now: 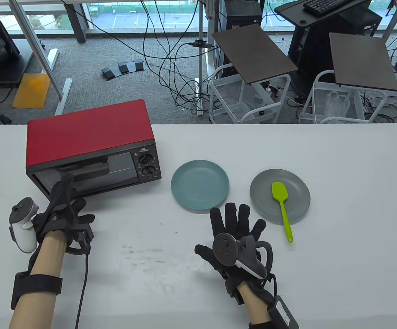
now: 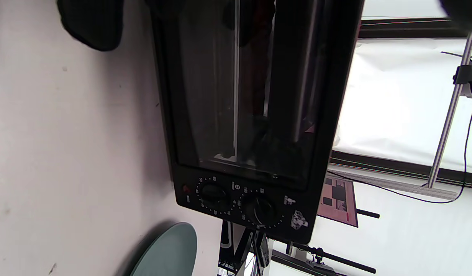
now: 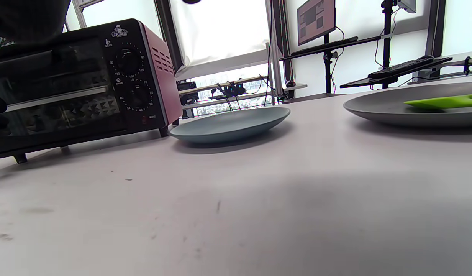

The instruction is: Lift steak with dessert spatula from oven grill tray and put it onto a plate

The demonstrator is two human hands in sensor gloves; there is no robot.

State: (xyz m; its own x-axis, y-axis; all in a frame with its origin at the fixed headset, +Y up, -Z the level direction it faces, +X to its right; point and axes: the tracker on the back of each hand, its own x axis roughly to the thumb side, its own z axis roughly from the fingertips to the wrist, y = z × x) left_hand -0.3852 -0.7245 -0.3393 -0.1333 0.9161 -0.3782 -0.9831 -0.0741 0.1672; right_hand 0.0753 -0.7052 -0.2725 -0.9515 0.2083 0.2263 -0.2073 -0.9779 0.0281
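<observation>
A red toaster oven (image 1: 88, 133) stands at the table's left with its glass door closed. The steak and grill tray cannot be made out behind the dark glass (image 2: 243, 96). My left hand (image 1: 68, 197) reaches up to the left end of the door handle (image 1: 92, 170), its longest fingers touching it and the others spread. My right hand (image 1: 237, 222) lies flat on the table with straight fingers, holding nothing. The green dessert spatula (image 1: 280, 202) lies across a grey plate (image 1: 298, 202), just right of that hand. A teal plate (image 1: 200, 184) sits bare between the oven and the grey plate.
The oven's two control knobs (image 1: 147, 164) are on its right front panel. The white table (image 1: 356, 240) reaches to the right edge of the view. Trolleys, cables and desks stand on the floor beyond the far edge.
</observation>
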